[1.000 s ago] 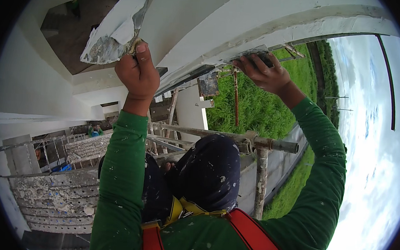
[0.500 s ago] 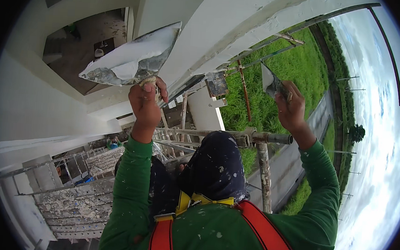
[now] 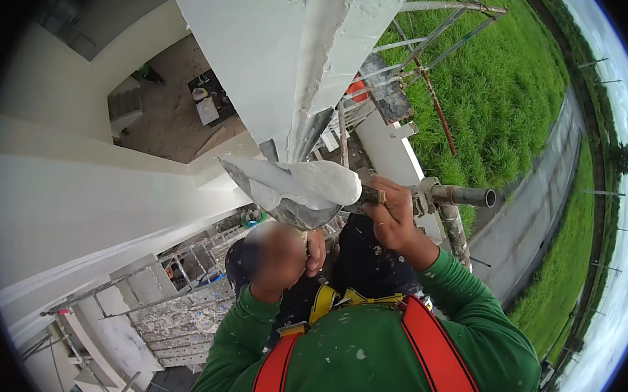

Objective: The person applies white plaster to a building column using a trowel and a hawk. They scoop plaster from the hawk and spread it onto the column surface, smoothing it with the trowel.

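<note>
Plaster (image 3: 307, 185) heaped white on my hawk (image 3: 284, 207), which sits dead centre, just below the wall corner (image 3: 314, 81) at 12 o'clock. Left hand (image 3: 281, 259) is closed under the hawk, at its 6 o'clock; the grip itself is blurred. Right hand (image 3: 392, 215) is closed around a trowel handle (image 3: 371, 196) at 3 o'clock, blade into the heap. Step, as I judge it: loading the trowel. Next calls for lifting a portion clean and carrying it to the rough seam above. Trowel blade hidden in the plaster; scaffold tube (image 3: 461, 196) behind my knuckles.
</note>
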{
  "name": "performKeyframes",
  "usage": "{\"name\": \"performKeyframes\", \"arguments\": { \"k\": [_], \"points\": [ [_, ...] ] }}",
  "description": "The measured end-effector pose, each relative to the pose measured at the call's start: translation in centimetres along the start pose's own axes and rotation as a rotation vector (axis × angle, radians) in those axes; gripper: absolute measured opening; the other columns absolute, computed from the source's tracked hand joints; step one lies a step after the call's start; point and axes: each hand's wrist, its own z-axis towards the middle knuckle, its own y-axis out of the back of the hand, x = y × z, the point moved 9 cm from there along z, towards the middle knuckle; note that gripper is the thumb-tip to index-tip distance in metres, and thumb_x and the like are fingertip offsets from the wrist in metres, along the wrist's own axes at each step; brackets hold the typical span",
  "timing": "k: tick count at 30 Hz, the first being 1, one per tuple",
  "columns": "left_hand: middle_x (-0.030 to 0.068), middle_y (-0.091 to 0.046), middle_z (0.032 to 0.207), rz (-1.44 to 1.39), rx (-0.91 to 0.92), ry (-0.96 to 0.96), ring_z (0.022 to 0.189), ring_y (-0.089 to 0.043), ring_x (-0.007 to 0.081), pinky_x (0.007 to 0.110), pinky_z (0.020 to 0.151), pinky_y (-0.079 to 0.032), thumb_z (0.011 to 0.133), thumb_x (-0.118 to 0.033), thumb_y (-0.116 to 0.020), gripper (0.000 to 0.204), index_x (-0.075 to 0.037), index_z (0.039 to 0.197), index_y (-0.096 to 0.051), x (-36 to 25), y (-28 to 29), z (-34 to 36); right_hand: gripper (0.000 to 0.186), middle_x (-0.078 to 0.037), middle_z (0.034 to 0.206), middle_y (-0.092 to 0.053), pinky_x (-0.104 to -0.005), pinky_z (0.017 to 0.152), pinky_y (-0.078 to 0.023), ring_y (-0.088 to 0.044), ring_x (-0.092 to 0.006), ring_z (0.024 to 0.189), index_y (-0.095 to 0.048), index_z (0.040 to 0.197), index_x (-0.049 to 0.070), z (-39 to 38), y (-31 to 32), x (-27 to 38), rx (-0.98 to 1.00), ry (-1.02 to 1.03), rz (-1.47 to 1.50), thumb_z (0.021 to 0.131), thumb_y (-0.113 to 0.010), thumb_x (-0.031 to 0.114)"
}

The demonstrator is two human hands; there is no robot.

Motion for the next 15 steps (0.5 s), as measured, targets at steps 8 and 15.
{"name": "performKeyframes", "arguments": {
  "k": [8, 15],
  "points": [
    [0.0082, -0.049, 0.064, 0.378, -0.425, -0.257, 0.046, -0.045, 0.0144, 0.027, 0.041, -0.041, 0.107, -0.035, -0.038, 0.044, 0.000, 0.083, -0.052, -2.2, 10.1, -4.9, 0.008, -0.009, 0.085, -0.060, -0.0370, 0.070, -0.055, -0.062, -0.0220, 0.076, -0.056, 0.095, -0.001, 4.9, -1.2, -8.7, -0.594, -0.763, 1.275, 0.091, -0.056, 0.006],
    [0.0070, -0.054, 0.063, 0.410, -0.590, -0.129, 0.049, -0.051, 0.0135, 0.026, 0.044, -0.041, 0.104, -0.042, -0.046, 0.046, -0.001, 0.083, -0.054, -0.2, 11.6, -9.8, 0.015, -0.012, 0.097, -0.062, -0.0435, 0.080, -0.058, -0.064, -0.0255, 0.087, -0.055, 0.102, -0.003, 8.7, -2.0, -7.7, -0.492, -0.739, 1.225, 0.092, -0.055, 0.007]
  ]
}}
